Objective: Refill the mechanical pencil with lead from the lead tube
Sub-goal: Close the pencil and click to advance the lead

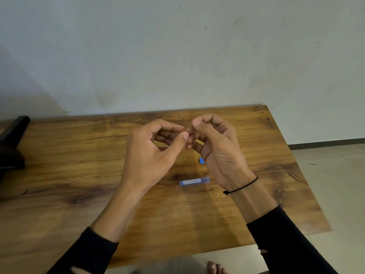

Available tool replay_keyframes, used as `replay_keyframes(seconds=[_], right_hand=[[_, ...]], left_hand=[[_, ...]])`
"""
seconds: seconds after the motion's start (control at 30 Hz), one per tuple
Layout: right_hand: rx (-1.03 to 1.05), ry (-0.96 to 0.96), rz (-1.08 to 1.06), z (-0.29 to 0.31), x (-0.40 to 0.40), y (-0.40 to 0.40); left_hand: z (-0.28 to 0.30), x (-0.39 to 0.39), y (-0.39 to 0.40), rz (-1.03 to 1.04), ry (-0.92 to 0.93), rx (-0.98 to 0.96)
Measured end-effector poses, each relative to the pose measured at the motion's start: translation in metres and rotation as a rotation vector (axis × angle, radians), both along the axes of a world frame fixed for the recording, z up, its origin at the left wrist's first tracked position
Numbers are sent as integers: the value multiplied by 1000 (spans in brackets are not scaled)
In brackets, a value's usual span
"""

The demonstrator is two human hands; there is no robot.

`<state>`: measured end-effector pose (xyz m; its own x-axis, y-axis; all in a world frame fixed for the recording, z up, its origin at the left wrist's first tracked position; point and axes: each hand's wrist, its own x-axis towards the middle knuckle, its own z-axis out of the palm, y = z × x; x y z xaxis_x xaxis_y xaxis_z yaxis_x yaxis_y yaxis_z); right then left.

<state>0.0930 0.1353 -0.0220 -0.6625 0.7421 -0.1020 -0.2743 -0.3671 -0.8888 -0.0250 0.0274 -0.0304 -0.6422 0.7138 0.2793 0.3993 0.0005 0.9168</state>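
Observation:
The lead tube [194, 181], a slim blue-and-clear case with a white label, lies flat on the wooden table [79, 165] below my hands. A small blue piece [201, 160] shows just left of my right palm; I cannot tell whether it rests on the table. Both hands are raised above the table. My left hand [152, 153] pinches thumb against forefinger, touching the curled fingertips of my right hand [217, 147]. Whatever sits between the fingertips is too thin or too hidden to make out. No mechanical pencil is clearly visible; my right fingers may cover it.
A dark object [13, 141] stands at the table's far left edge. The table's back edge meets a pale wall [177, 56]. On the right the table ends over a tiled floor [335, 175], and a bare foot [215, 267] shows beneath the near edge.

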Motion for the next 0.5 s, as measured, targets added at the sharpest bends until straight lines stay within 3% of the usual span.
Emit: replay_keyframes(seconds=[0.07, 0.17, 0.2, 0.27, 0.5], right_hand=[[-13, -23, -53, 1, 2, 4], [-14, -48, -110, 0, 5, 9], [-10, -54, -120, -1, 6, 11], [-3, -60, -133, -3, 7, 12], [82, -118, -220, -2, 8, 17]], left_hand=[[-5, -6, -1, 22, 84, -132], [-17, -11, -3, 88, 516, -464], [-21, -11, -2, 90, 580, -560], [-27, -9, -1, 86, 591, -645], [-32, -13, -1, 142, 472, -478]])
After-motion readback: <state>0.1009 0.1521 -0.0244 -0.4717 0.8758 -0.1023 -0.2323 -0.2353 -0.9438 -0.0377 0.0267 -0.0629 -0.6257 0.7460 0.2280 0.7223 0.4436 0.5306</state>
